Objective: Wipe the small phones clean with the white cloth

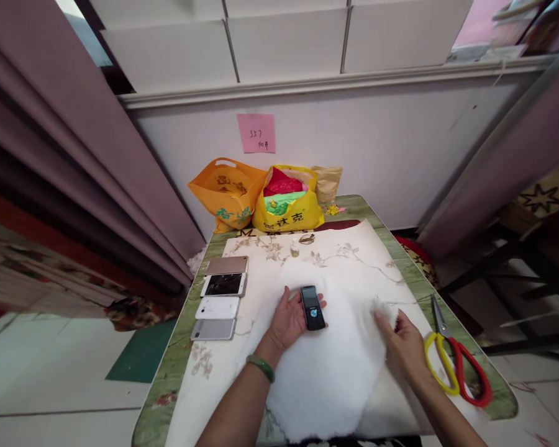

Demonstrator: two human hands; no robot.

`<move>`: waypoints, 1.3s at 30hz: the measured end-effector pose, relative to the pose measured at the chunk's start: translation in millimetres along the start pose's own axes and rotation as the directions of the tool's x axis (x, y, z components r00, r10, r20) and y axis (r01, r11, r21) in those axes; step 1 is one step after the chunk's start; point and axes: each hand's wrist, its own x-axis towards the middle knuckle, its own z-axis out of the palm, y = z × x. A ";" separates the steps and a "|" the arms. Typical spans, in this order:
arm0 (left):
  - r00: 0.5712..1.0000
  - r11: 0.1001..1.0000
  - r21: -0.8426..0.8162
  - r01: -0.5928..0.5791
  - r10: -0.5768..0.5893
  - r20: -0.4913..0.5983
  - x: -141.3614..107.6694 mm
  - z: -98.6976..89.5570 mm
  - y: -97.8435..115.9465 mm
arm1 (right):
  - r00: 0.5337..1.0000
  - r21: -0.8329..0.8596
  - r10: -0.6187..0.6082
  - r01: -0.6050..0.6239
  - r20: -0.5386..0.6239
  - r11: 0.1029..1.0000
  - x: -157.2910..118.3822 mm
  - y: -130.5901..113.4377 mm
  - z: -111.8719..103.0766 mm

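My left hand (290, 320), palm up with a green bangle at the wrist, holds a small black keypad mobile phone (312, 308) across its fingers. Under it spreads a soft white sheet of padding (326, 379) with a ragged edge. On the right, my right hand (403, 341) pinches the raised, slightly blurred edge of this padding between thumb and fingers. Left of my hands lies a column of phones: a gold one (227, 265), a white one with a dark cracked-looking screen (224, 284), a white one (217, 307) and a silver one (213, 329).
Scissors (456, 366) with yellow and red handles lie at the table's right edge. An orange bag (233, 195), a yellow bag (289, 214) with coloured material and a tan pouch (327, 184) stand at the back. A small bottle (295, 248) is in front of them.
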 end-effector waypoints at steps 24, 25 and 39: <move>0.999 1.000 0.007 0.030 -0.030 -0.031 1.1 6.5 -4.0 | 0.766 -0.137 -0.494 0.588 0.412 0.797 -7.8 -69.2 112.5; 0.999 1.000 0.006 0.025 -0.025 -0.021 1.2 7.9 -4.2 | 0.779 -0.160 -0.494 0.584 0.386 0.796 -3.9 -69.7 115.1; 1.000 1.000 0.015 0.023 -0.023 0.018 -1.9 13.9 -2.5 | 0.709 -0.140 -0.591 0.677 0.384 0.722 -8.1 -52.2 91.2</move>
